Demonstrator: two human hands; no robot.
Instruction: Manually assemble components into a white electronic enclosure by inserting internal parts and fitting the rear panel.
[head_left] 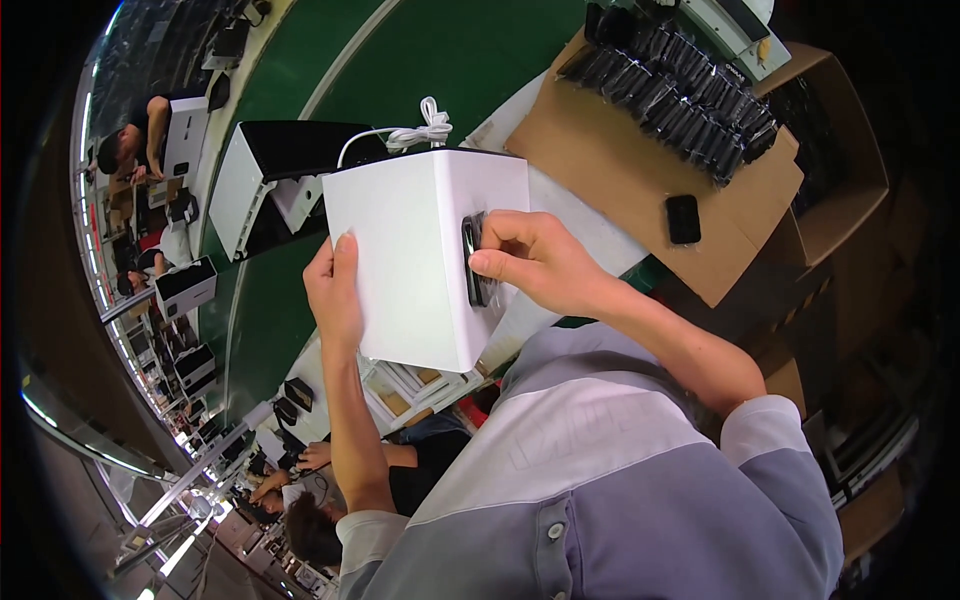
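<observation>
A white box-shaped appliance (400,265) with rounded edges is tilted in front of me. My left hand (333,285) grips its left side, thumb on the white face and fingers hidden behind. On its right face sits a black oblong part (472,262), upright along the panel. My right hand (530,255) pinches this part with thumb and bent fingers; some of the fingertips are hidden. Clear film seems to shine around the part. A coiled white power cord (425,128) lies on top of the appliance.
To the right, cardboard (650,185) bears rows of film-wrapped black parts (680,85), with one black piece (683,219) apart. An open carton (850,170) stands beyond. A black-and-white appliance (270,185) sits on the green conveyor (400,60). Other people work along the line at left.
</observation>
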